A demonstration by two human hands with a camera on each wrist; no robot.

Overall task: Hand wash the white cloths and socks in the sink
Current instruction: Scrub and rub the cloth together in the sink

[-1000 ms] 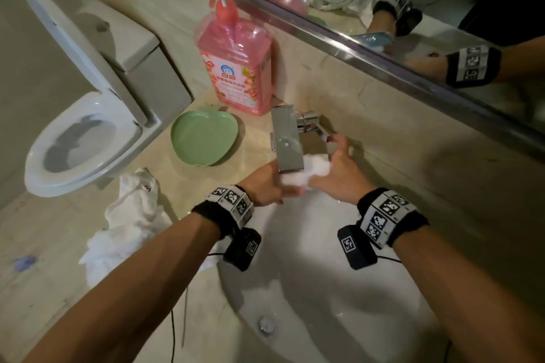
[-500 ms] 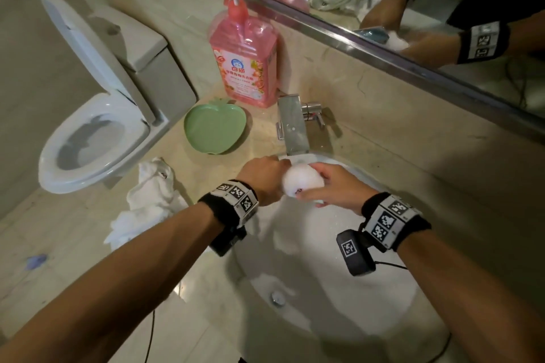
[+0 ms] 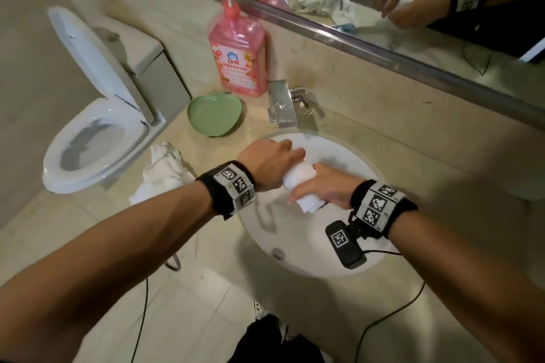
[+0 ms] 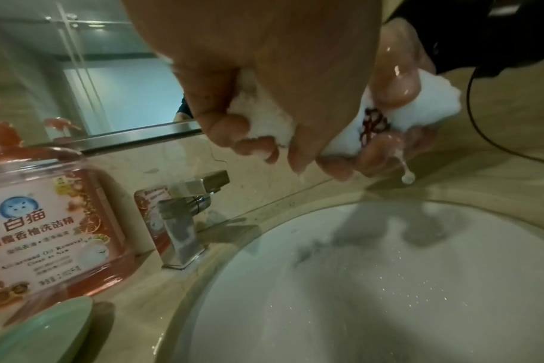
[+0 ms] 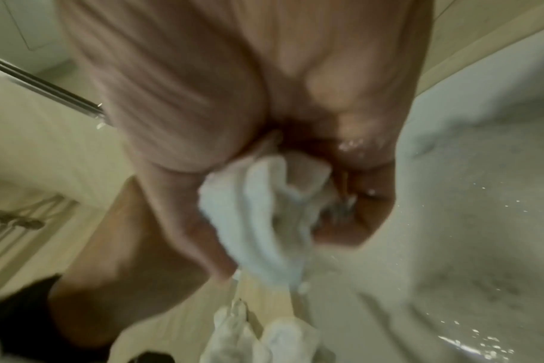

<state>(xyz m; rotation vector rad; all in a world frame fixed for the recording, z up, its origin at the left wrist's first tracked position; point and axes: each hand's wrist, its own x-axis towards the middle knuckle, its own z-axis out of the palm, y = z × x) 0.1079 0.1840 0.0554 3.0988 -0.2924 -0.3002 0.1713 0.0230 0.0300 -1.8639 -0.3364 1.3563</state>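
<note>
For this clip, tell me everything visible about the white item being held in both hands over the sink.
The white cloth item is a small, soft, knitted-looking piece, rolled into a tight bundle, wet, with milky water dripping from it. A dark red mark shows on it in the left wrist view. The left hand grips its upper end and the right hand its lower end, whose folded edge sticks out below the fingers. It hangs above the white sink basin, touching only the hands.

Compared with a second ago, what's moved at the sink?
Both hands carried the white cloth from under the faucet back over the sink. The left hand and right hand now grip its opposite ends, wringing it; milky water drips off. The pink soap bottle, green dish and counter cloth pile stayed put.
</note>
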